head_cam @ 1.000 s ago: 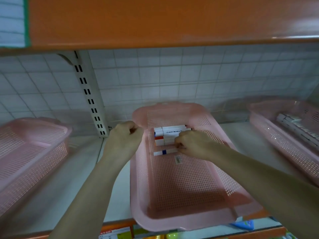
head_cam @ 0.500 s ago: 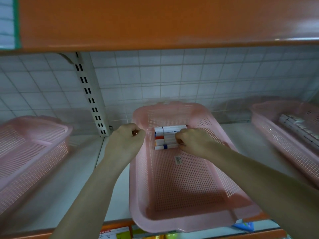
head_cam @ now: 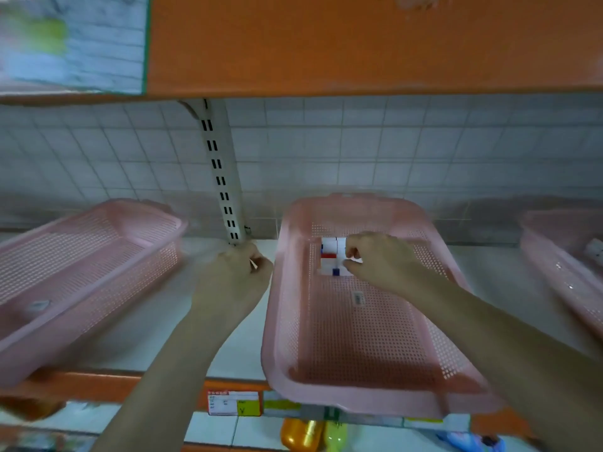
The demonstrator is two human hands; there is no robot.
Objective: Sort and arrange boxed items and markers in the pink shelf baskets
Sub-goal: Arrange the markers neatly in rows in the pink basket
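The middle pink basket (head_cam: 355, 340) lies on the shelf, its front end hanging over the shelf edge. Against its far wall sits a small stack of white marker boxes (head_cam: 329, 256) with red and blue bands. My right hand (head_cam: 381, 264) reaches into the basket, and its curled fingers pinch the right end of these boxes, hiding that end. My left hand (head_cam: 235, 275) is curled into a fist just left of the basket's left rim. A thin pale sliver shows between its fingers; what it is cannot be made out.
A second pink basket (head_cam: 81, 265) stands at the left, a third (head_cam: 561, 265) at the right edge with white items in it. A slotted white upright (head_cam: 222, 177) rises behind my left hand. An orange shelf (head_cam: 359, 44) hangs overhead. Price tags (head_cam: 233, 402) line the shelf front.
The blue-banded box that lay apart was pushed back against the stack. My left hand has come off the basket's left rim. My head has turned left, so more of the left basket shows.
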